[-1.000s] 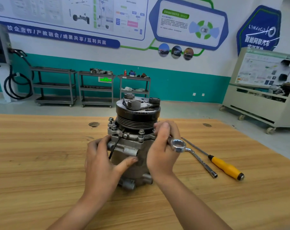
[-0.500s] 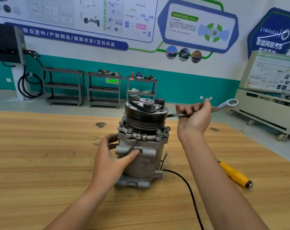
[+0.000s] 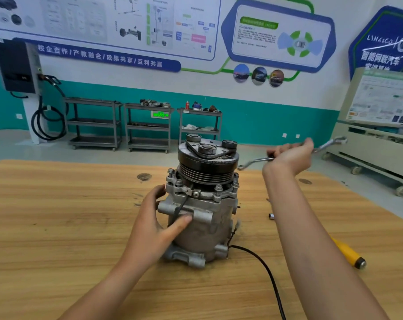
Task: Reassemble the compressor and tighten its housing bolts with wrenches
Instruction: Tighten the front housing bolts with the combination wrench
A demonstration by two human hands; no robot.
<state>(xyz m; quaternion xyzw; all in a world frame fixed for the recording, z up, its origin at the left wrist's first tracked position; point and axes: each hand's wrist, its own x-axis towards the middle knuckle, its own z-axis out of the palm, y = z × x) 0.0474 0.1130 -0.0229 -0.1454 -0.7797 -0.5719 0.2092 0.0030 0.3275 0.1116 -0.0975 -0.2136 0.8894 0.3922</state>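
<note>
Compressor (image 3: 203, 204) stands upright mid-table (image 3: 57, 215), looks assembled, bolts (image 3: 218, 187) seated; your left hand (image 3: 154, 218) holds its body, your right hand (image 3: 290, 155) grips the wrench (image 3: 256, 160) raised clear of it, so tightening is probably still unfinished.

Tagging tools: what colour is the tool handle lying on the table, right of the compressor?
The handle is yellow with a dark end cap. It shows in the head view, partly hidden.

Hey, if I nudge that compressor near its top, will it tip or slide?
Probably heavy: the compressor looks like cast metal. It stands upright with a wide pulley on top, so a high push might tip it. The left hand holding its side hints the same.
</note>
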